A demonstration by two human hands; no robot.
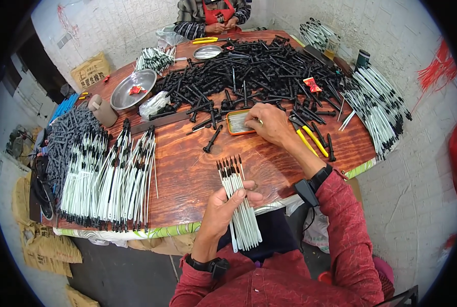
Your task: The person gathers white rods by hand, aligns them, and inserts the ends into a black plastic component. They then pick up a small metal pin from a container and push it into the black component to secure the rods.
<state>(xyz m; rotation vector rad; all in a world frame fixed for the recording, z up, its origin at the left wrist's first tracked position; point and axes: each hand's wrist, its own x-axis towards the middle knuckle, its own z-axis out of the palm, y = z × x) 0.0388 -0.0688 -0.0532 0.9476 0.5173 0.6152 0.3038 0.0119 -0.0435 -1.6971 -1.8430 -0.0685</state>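
Note:
My left hand [219, 210] is closed around a fanned bundle of thin white sticks [244, 227] with dark pointed tips. The tips point away from me and the flat white ends hang over the near table edge. At the middle of the table, my right hand [273, 125] reaches into a shallow tin with an orange rim [229, 124]. Thin silvery pieces [238, 122] lie inside it. The right fingers are bent and pressed together at the tin; whatever is between them is hidden. A black ribbed rod [213, 139] lies left of the tin.
A large heap of black ribbed rods [259, 66] covers the far table. Yellow-handled pliers [310, 138] lie right of my right hand. Bundles of white sticks stand left [105, 179] and right [379, 107]. A metal bowl [118, 97] sits far left. A co-worker's hands [223, 26] are opposite.

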